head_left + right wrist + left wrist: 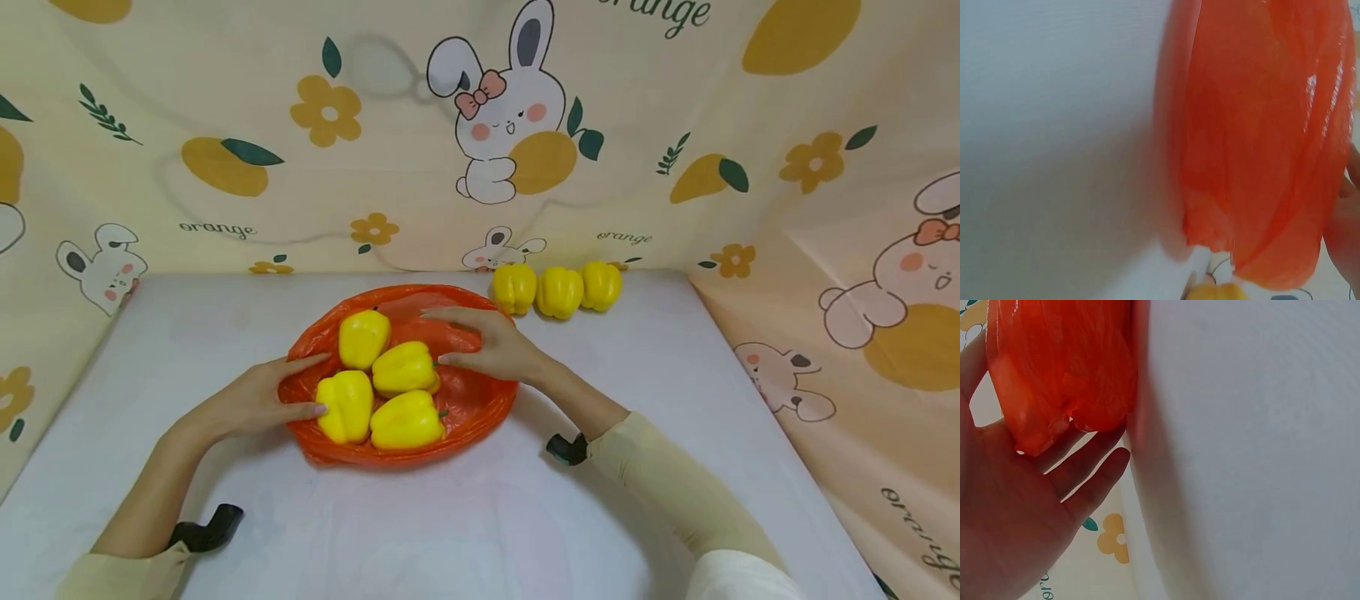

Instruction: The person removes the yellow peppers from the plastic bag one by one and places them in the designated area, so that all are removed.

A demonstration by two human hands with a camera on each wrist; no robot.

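A red plastic bag (480,417) lies with its mouth spread wide on the white table, with several yellow bell peppers (408,419) inside. My left hand (251,400) is at the bag's left end, thumb and index finger extended over the rim. Its thumb tip meets the nearest left pepper (347,408). In the left wrist view, the other fingers (1094,481) stretch out beside the hanging red plastic (1066,362). From the right, my right hand (502,350) reaches over the rim with spread fingers, its thumb by a pepper's stem. The right wrist view mostly shows the bag's outer side (1266,150).
Three more yellow bell peppers (559,292) stand in a row at the table's back edge, right of the bag. A patterned cloth (405,183) with rabbits and fruit hangs behind the table (450,533) and at its sides. Dark devices (208,528) sit at both wrists.
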